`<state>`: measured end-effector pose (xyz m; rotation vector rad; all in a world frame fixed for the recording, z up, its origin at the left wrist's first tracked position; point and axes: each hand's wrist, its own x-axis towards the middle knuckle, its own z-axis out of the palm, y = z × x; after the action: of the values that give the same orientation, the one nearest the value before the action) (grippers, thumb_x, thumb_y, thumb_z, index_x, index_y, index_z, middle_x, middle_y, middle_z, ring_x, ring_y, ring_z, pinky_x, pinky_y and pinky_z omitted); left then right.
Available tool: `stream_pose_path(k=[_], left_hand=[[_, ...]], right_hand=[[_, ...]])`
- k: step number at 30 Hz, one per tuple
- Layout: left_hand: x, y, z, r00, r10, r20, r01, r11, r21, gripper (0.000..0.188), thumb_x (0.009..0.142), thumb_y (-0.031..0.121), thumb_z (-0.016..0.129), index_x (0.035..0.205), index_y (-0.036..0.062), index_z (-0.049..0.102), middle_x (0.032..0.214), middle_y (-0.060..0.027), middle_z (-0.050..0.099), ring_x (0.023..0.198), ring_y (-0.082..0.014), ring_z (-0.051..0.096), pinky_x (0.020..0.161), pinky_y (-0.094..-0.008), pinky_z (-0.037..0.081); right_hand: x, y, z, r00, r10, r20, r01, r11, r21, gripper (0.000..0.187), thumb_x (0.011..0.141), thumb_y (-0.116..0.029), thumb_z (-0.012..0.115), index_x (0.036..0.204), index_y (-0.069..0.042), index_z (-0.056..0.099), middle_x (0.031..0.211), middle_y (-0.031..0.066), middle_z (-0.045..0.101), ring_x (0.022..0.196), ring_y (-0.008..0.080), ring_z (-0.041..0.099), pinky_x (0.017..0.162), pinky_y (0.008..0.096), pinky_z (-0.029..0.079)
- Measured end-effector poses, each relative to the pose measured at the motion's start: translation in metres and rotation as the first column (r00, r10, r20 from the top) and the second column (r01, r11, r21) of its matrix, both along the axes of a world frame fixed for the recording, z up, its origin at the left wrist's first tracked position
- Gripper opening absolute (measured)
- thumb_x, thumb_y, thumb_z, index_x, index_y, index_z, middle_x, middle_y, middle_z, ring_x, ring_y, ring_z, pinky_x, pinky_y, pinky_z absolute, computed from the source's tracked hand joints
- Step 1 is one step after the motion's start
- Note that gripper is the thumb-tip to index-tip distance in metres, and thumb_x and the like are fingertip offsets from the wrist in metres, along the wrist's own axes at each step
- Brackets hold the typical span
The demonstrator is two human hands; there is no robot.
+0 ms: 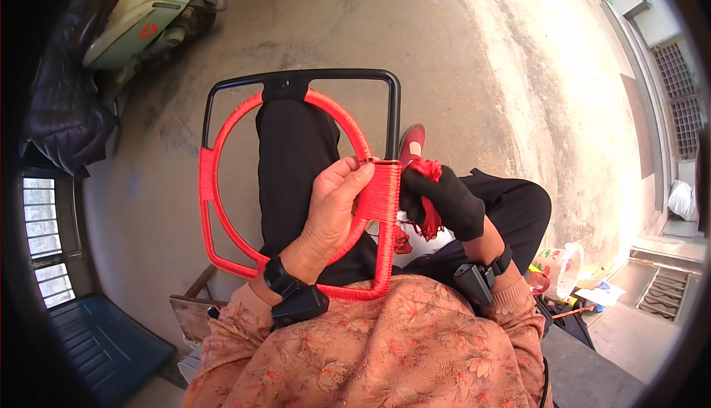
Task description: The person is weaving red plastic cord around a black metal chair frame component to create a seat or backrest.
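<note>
Head view: left hand (331, 208) closed around the right bar of a square metal frame (296, 186) with an inner ring, wrapped in red cord (381, 197). Frame rests on the lap, long axis running near to far, its unwrapped black end far. Gloved right hand (448, 201) pinches the cord bundle just right of the bar

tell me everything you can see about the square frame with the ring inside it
The square metal frame with a ring inside it has rounded corners. Red cord wraps the ring, the left, right and bottom sides; the top bar and upper corners are bare black. It lies tilted over the person's lap. The bare left hand grips the wrapped right side, and the black-gloved right hand holds a red cord bundle against it.
</note>
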<state>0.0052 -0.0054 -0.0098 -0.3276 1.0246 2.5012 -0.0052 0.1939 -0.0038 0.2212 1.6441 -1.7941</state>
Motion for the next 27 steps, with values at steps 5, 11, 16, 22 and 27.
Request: stream_pose_path(k=[5, 11, 16, 22, 27], left_hand=[[-0.002, 0.003, -0.005, 0.999, -0.014, -0.031, 0.012, 0.999, -0.045, 0.017, 0.095, 0.007, 0.055, 0.107, -0.0051, 0.053, 0.099, -0.0122, 0.065, 0.087, -0.0141, 0.065, 0.079, -0.0267, 0.055], [-0.005, 0.002, -0.004, 0.994, -0.100, -0.046, 0.098, 0.994, -0.042, 0.019, 0.096, 0.008, 0.055, 0.108, -0.0055, 0.053, 0.101, -0.0132, 0.066, 0.088, -0.0141, 0.066, 0.078, -0.0268, 0.054], [-0.005, 0.001, 0.000, 0.998, -0.044, 0.052, 0.041, 0.998, 0.051, 0.023, 0.098, 0.016, 0.051, 0.110, -0.0041, 0.054, 0.098, -0.0116, 0.065, 0.086, -0.0144, 0.066, 0.077, -0.0263, 0.054], [-0.003, 0.007, -0.002, 1.000, 0.007, 0.002, -0.007, 0.996, -0.088, 0.022, 0.098, 0.013, 0.046, 0.108, -0.0031, 0.055, 0.095, -0.0087, 0.065, 0.082, -0.0126, 0.064, 0.071, -0.0244, 0.053], [-0.001, 0.003, -0.006, 0.995, -0.091, 0.040, 0.097, 0.972, -0.212, 0.018, 0.097, 0.010, 0.046, 0.107, -0.0016, 0.056, 0.091, -0.0073, 0.063, 0.079, -0.0113, 0.062, 0.068, -0.0244, 0.051]], right_hand=[[-0.011, -0.001, 0.010, 0.918, -0.106, -0.383, 0.104, 0.994, -0.025, 0.024, 0.090, -0.025, 0.061, 0.081, -0.002, 0.058, 0.061, 0.0023, 0.056, 0.049, 0.0125, 0.052, 0.048, 0.0251, 0.040], [0.011, -0.009, 0.028, 0.962, -0.041, -0.271, 0.088, 0.983, 0.162, 0.017, 0.087, -0.021, 0.066, 0.087, -0.005, 0.060, 0.065, -0.0023, 0.055, 0.057, 0.0054, 0.050, 0.051, 0.0232, 0.041], [0.016, 0.028, 0.012, 0.964, -0.257, -0.073, 0.262, 0.962, 0.078, 0.029, 0.089, -0.019, 0.064, 0.109, 0.000, 0.058, 0.084, 0.0042, 0.061, 0.072, 0.0087, 0.058, 0.064, 0.0251, 0.047], [0.043, 0.016, 0.001, 0.855, 0.446, -0.265, -0.334, 0.865, 0.375, 0.044, 0.084, -0.021, 0.071, 0.121, -0.003, 0.055, 0.101, 0.0104, 0.068, 0.092, 0.0212, 0.066, 0.081, 0.0324, 0.051], [0.017, -0.028, -0.033, 0.905, 0.191, -0.381, -0.109, 0.968, 0.226, 0.046, 0.083, -0.019, 0.070, 0.122, -0.001, 0.054, 0.106, 0.0188, 0.066, 0.097, 0.0276, 0.065, 0.083, 0.0348, 0.051]])
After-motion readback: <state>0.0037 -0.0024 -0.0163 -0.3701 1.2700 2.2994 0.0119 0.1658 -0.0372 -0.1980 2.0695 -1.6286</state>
